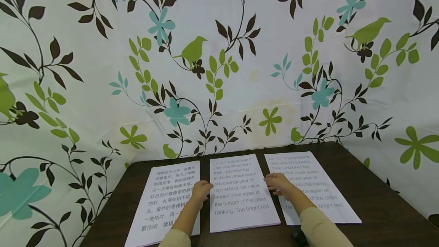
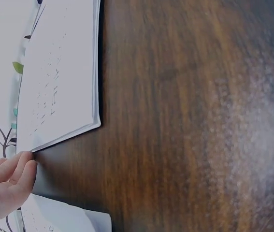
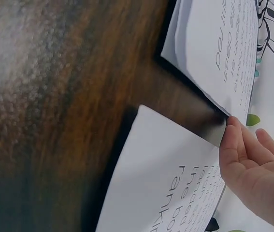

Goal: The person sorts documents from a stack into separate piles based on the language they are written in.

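Three stacks of printed white paper lie side by side. My left hand point(image 1: 201, 191) is at the left edge of the middle stack point(image 1: 240, 201), its forearm across the left stack point(image 1: 164, 201), which bears Chinese text. On the other side, my right hand point(image 1: 279, 184) has its fingertips right at the middle stack's right edge and its palm over the right stack point(image 1: 326, 190). In the left wrist view, relaxed fingers point(image 2: 26, 166) touch the side of the middle stack point(image 2: 74, 72). The right wrist view has bent fingertips point(image 3: 231, 126) against the middle stack's edge point(image 3: 209, 53).
The stacks rest on a dark brown wooden table point(image 1: 370, 193), with narrow strips of wood between them. Behind it hangs a white cloth point(image 1: 240, 87) patterned with birds, leaves and flowers. A small black object point(image 1: 299, 236) is partly hidden by the right sleeve.
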The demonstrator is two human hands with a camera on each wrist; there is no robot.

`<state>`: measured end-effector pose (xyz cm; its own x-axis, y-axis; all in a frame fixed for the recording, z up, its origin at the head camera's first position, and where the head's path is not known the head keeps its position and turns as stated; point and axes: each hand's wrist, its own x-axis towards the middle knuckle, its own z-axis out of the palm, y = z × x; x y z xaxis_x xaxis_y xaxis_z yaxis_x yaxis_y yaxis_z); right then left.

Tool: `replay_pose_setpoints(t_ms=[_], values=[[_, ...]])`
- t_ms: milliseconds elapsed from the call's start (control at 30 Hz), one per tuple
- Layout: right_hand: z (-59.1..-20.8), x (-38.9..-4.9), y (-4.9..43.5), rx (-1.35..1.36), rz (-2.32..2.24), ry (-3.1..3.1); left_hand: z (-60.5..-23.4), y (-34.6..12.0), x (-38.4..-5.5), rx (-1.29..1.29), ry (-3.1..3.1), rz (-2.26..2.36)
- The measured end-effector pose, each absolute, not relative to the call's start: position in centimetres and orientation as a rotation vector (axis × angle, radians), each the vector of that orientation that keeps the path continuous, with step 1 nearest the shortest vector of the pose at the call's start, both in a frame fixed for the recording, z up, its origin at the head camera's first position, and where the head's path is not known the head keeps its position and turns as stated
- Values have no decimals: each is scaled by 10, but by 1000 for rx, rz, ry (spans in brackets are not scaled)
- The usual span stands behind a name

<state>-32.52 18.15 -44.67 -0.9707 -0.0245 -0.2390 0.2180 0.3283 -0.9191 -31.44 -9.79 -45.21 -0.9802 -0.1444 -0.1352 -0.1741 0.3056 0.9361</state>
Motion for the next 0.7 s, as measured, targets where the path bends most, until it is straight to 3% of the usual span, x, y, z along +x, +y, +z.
replay_pose_setpoints(t_ms=[500, 700], values=[[-434, -324, 179, 186, -1711, 2380, -443, -91, -314, -307, 2533, 1851], [-441, -322, 179, 305, -1887, 2281, -448, -89, -309, -321, 2501, 1863]])
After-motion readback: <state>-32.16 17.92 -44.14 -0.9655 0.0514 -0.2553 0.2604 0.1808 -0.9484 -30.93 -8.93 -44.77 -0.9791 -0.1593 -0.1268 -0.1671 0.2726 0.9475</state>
